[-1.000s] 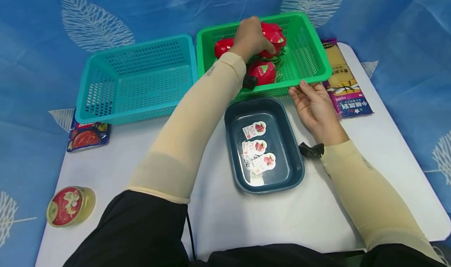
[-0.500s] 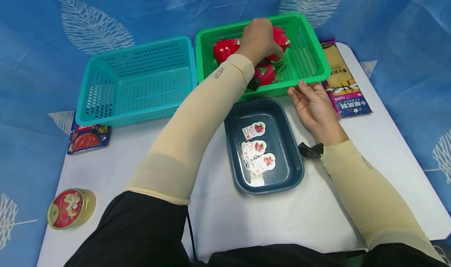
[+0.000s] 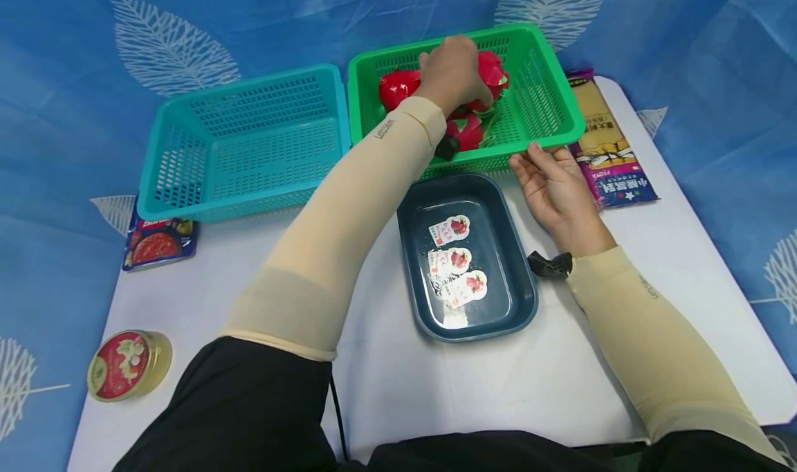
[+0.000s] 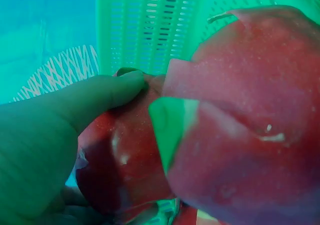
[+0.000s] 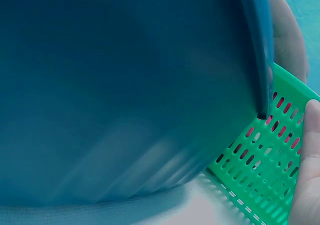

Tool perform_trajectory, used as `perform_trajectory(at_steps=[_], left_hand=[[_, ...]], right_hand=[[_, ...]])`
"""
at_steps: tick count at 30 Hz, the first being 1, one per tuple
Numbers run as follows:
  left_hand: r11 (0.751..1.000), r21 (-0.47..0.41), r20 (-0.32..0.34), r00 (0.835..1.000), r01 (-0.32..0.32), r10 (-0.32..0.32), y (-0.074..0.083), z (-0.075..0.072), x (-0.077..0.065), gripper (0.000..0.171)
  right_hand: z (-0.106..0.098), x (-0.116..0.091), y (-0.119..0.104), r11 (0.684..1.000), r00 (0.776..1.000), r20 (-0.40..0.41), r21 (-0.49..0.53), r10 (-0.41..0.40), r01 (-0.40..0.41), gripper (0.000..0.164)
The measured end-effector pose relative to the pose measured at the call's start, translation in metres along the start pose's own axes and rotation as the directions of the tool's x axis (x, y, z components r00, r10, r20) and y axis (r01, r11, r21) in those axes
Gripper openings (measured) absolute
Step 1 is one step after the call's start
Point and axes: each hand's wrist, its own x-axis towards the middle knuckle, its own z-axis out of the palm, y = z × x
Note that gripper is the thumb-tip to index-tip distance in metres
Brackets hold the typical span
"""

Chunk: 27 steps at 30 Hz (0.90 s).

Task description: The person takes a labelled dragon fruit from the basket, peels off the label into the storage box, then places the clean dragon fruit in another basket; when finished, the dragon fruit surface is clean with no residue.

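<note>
Head view: a person sat at a white table (image 3: 398, 389) with both forearms in beige sleeves, against a blue leaf-patterned cloth.
Left hand: the left hand (image 3: 453, 70) reached across into the green basket (image 3: 548, 105) at the far right of centre, fingers curled over a red dragon fruit (image 3: 492, 77).
Left wrist view: the thumb (image 4: 95, 97) pressed on the red skin of the dragon fruit (image 4: 125, 160), with another red, green-tipped fruit (image 4: 245, 135) filling the right of the frame just beside it; the green mesh wall (image 4: 150, 25) stood behind.
Fruit position: the gripped fruit lay inside the green basket, toward its far side, among other red fruits (image 3: 398, 88) that touched it.
Right hand: the right hand (image 3: 554, 188) rested palm up on the table just near the green basket's near wall, fingers relaxed and loosely spread, holding nothing; fingertips were at the basket's rim.
Right wrist view: the dark blue tray's side (image 5: 125, 95) filled most of the frame, with the green basket (image 5: 260, 170) beyond and a finger (image 5: 307, 185) beside it.
Dark blue tray: the tray (image 3: 517, 299) sat near of the green basket, between the two forearms, with three fruit stickers (image 3: 457, 257) in it.
Teal basket: a teal basket (image 3: 187, 147) stood left of the green one, touching it.
Other items: a pasta packet (image 3: 607, 147) lay right of the green basket, a sauce pouch (image 3: 156, 240) near the teal basket's left corner, a round tin (image 3: 124, 365) at the near left.
</note>
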Motion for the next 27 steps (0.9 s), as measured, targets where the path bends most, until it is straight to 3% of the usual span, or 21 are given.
perform_trajectory(at_steps=[9, 21, 27], left_hand=[[0.999, 0.024, 0.063, 0.997, 0.043, -0.045, 0.001, -0.001, -0.006, 0.092], [0.999, -0.035, 0.1, 0.994, 0.041, -0.037, -0.006, -0.008, -0.007, 0.094], [0.995, -0.097, 0.117, 0.993, 0.034, -0.022, -0.016, -0.013, -0.01, 0.112]], right_hand=[[-0.002, 0.0, 0.0, 1.0, 1.0, 0.002, 0.005, 0.004, -0.004, 0.032], [-0.003, 0.002, 0.0, 1.0, 1.0, 0.016, 0.025, 0.001, -0.001, 0.03], [-0.004, 0.001, 0.0, 1.0, 1.0, 0.011, 0.019, -0.002, 0.002, 0.033]])
